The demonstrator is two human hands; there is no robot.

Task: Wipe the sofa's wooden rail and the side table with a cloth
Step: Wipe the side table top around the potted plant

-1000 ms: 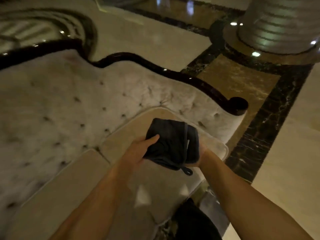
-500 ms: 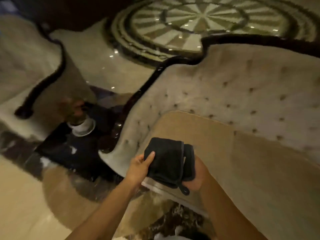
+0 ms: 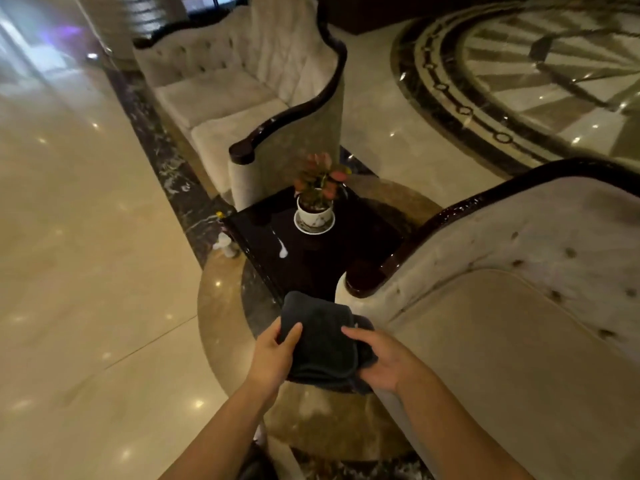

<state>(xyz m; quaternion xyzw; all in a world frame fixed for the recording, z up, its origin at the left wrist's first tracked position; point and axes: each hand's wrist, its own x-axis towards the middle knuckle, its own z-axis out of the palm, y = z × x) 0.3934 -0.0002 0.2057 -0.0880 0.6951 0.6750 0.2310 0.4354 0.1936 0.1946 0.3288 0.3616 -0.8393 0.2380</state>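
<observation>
A folded dark cloth [image 3: 318, 341] is held in front of me by both hands. My left hand [image 3: 272, 358] grips its left edge and my right hand [image 3: 384, 358] grips its right side. Just beyond the cloth stands the dark glossy side table [image 3: 311, 258]. To the right is a cream tufted sofa [image 3: 519, 323] with a dark wooden rail [image 3: 450, 216] that ends in a scroll near the cloth.
A potted plant [image 3: 317, 192] in a white pot on a saucer stands on the side table, with a white streak [image 3: 282, 249] beside it. A second cream sofa [image 3: 242, 91] with a dark rail lies beyond. A small white object [image 3: 225, 242] sits on the polished marble floor.
My view has swung left from the sofa's seat to the side table and the second sofa. Both hands still hold the cloth, now in front of the table's near edge.
</observation>
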